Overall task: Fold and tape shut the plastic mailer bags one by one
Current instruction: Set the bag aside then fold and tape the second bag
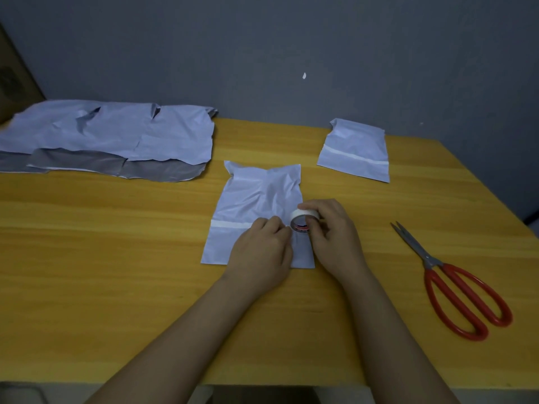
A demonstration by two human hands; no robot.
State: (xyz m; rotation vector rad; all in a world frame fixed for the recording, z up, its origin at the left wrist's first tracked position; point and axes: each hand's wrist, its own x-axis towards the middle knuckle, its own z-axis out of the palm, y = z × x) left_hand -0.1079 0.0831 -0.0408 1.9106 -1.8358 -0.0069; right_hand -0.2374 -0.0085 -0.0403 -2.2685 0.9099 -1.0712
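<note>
Step in hand looked like laying a tape strip across the folded flap of the middle mailer bag (256,199). To do it well, my read: keep the tape roll (303,218) low and level, pull toward the bag's right edge so the strip ran straight with no wrinkle, and keep the laid end pinned so the thin plastic did not lift or skew; then reach for the red-handled scissors (455,282) to cut. Right hand (329,237) gripped the roll, fingers curled over its top and thumb side against the rim. Left hand (262,249) lay knuckles-up on the bag, fingertips bunched at the tape strip (230,225) just left of the roll; whether they pinched the tape or only pressed it could not be told. Strip ran out leftward from the left fingertips to the bag's left edge; the roll sat touching between both sets of fingers. Bag body extended beyond the fingertips away from the person, its near edge under both palms. A finished taped bag (354,150) lay well beyond the right fingers, up and right. The pile of unfolded mailer bags (110,135) lay far beyond the left fingers on the wooden table (116,258). Scissors lay well right of the right hand, untouched.
</note>
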